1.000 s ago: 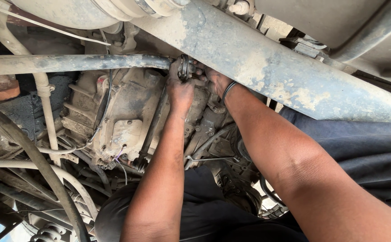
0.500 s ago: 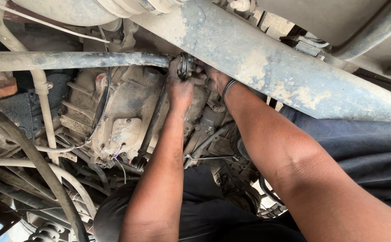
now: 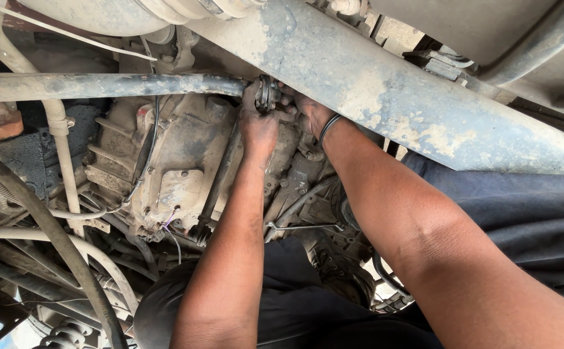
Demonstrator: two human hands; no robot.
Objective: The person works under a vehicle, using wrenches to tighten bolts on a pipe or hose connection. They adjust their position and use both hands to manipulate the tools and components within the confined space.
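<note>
At the upper centre of the frame, a small metal joint [image 3: 268, 94] at the end of a grimy rod [image 3: 101, 85] is gripped by the left hand [image 3: 259, 126] and the right hand [image 3: 309, 113], both closed around it.

A dusty grey-tan frame beam [image 3: 385, 90], a grimy tan gearbox housing [image 3: 178, 161], dark navy trousers [image 3: 521, 213].

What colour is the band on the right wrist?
Black; the wrist band shows best in the head view.
</note>
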